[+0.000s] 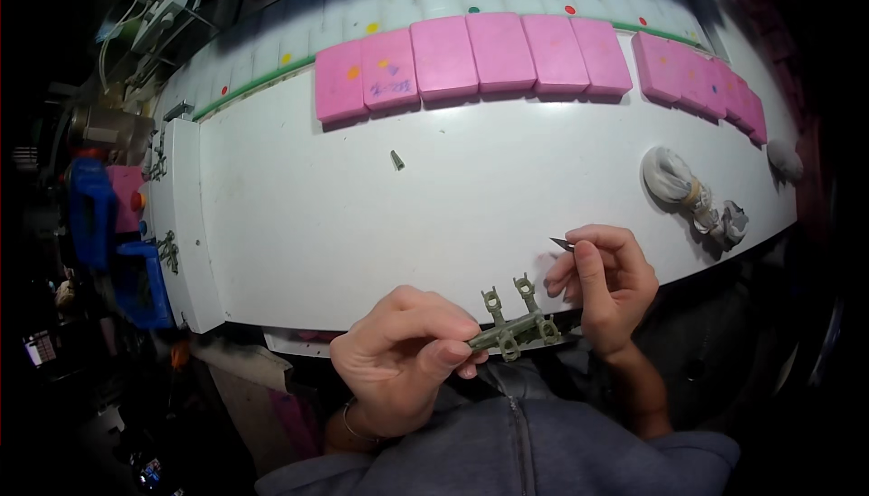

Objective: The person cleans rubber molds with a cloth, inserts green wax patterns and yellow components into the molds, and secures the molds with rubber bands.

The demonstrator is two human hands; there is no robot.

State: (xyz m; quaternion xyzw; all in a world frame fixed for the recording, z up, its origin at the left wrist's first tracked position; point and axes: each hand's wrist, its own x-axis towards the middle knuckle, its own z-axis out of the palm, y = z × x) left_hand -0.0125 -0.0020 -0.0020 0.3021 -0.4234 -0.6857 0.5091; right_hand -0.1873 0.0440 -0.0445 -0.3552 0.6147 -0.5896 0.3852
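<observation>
A green plastic part [518,326] with ringed ends is held up at the near edge of the worktop [362,243]. Of the two hands, the left hand [403,351] pinches its end between thumb and fingers; the right hand [611,292], loosely curled, grips a small dark blade [562,244], apart from the part. Beyond lie a small green piece [396,161], a white bundle [670,176] and pink blocks [444,57].

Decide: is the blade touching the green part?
No, the blade in the right hand sits apart from the green part in the left hand.
</observation>
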